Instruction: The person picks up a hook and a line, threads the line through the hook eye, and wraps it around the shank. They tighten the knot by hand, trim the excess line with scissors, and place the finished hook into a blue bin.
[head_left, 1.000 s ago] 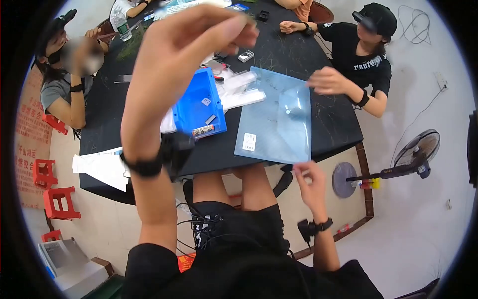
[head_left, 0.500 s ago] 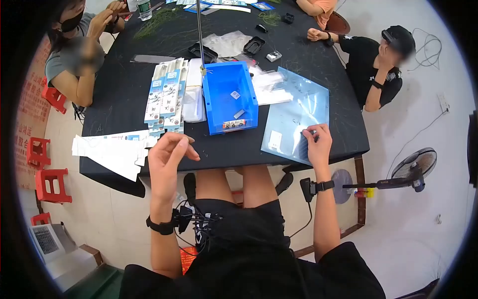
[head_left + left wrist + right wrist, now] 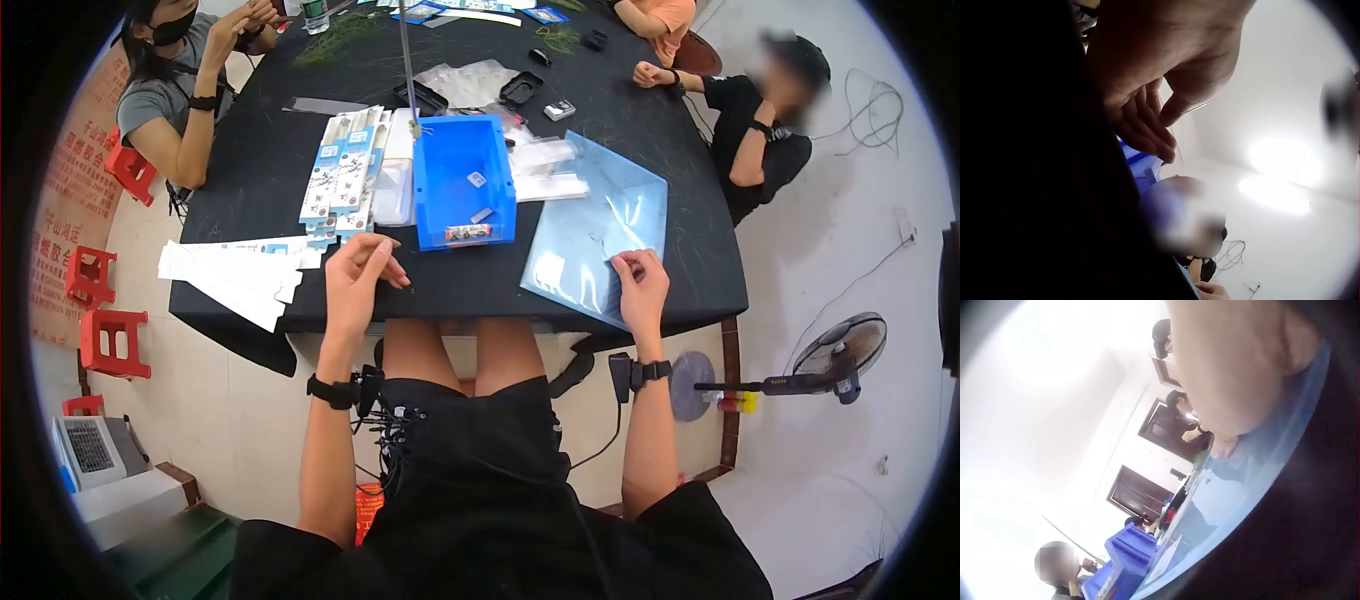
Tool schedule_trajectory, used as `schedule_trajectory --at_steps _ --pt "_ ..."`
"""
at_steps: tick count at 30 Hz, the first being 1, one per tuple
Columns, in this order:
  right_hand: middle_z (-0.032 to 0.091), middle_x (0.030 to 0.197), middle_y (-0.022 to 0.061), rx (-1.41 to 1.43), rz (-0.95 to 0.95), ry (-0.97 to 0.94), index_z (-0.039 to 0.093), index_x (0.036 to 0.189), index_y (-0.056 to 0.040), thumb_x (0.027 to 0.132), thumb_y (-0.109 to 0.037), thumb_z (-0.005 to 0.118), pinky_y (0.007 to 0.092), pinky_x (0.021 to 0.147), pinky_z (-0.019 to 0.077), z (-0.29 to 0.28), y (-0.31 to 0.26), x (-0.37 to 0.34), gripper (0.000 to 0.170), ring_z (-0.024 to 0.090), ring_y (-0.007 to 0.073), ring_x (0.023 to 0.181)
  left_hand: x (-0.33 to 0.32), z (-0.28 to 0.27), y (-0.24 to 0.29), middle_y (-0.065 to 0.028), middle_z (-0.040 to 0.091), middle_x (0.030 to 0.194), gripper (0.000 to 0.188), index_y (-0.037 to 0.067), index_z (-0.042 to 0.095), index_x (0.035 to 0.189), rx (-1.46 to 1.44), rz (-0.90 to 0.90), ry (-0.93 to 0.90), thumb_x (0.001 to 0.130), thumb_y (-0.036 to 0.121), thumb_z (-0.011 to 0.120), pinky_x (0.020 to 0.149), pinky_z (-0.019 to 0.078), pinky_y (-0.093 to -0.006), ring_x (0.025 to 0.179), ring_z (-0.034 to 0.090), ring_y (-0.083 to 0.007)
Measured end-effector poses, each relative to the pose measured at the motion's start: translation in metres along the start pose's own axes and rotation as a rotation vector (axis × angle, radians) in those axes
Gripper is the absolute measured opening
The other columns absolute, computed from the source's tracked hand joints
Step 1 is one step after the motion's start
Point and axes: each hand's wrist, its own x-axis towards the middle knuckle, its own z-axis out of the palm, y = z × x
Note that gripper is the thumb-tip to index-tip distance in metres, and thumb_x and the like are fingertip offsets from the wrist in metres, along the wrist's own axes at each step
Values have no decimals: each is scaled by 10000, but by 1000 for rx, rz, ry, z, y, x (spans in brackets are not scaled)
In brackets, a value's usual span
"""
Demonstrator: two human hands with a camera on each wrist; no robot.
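Though well apart, both hands with bent fingers

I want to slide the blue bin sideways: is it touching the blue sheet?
Apart. The head view shows a strip of black tablecloth between the blue bin and the blue sheet.

Black cloth covers the worktop; on it lie a blue plastic bin, translucent blue folder, printed packets, white cards.
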Motion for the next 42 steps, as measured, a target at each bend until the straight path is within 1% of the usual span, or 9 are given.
schedule_trajectory --at_steps 5,10,12,16,21,30,33,37,42 --pt "652 892 67 97 50 -36 748 978 28 928 -75 741 272 675 463 -6 8 2 114 581 117 724 -1 12 -9 -70 692 792 153 -19 674 1049 176 -24 15 1050 127 627 607 523 -236 691 685 -120" --pt "656 920 72 141 132 -89 752 1026 -2 905 -91 767 282 660 465 -15 -4 -2 151 553 107 691 -6 16 -13 -46 666 784 147 -19 678 1050 333 10 85 1045 123 640 579 501 -212 694 664 -94" --pt "653 932 69 74 27 -92 761 1011 -20 881 -86 781 288 658 468 -15 -5 0 147 540 120 671 -6 16 -11 -42 662 783 149 -18 679 1051 353 15 89 1046 126 640 577 497 -208 697 662 -92" --pt "603 933 64 -36 52 -115 756 942 -35 864 -129 807 319 654 476 -14 -10 1 133 547 159 651 -6 19 -9 -36 655 787 156 -21 677 1057 364 1 105 1045 131 644 567 490 -206 703 662 -96" --pt "582 961 106 -85 34 -196 671 936 -23 932 -133 740 416 741 496 -11 -5 3 129 633 303 837 -4 19 -11 -34 654 790 154 -16 675 1068 427 -17 118 1048 132 637 564 488 -204 702 656 -92" --pt "633 942 96 145 155 -204 664 1029 -8 926 -89 747 339 668 489 -17 0 8 155 579 171 671 -7 19 -9 -27 646 805 153 -8 679 1071 403 -16 76 1052 136 631 590 489 -209 716 637 -82" --pt "638 923 50 34 23 -179 684 1002 -8 893 -80 783 290 622 455 -17 -15 10 164 528 116 641 -7 15 -10 -30 654 816 136 -18 683 1064 369 -9 52 1045 107 633 597 498 -209 729 640 -77" --pt "592 909 82 -179 -32 -181 701 894 1 849 -25 795 323 641 479 -8 -23 7 107 579 177 657 -5 11 -9 -35 661 829 127 -15 694 1059 334 -20 -5 1037 95 634 604 508 -211 748 651 -81" --pt "593 962 89 -360 -131 -189 676 916 7 892 -3 741 322 668 485 -1 -16 4 71 598 189 718 -6 9 -4 -39 664 831 121 -14 700 1040 280 -21 -23 1026 94 646 589 524 -217 753 668 -89"
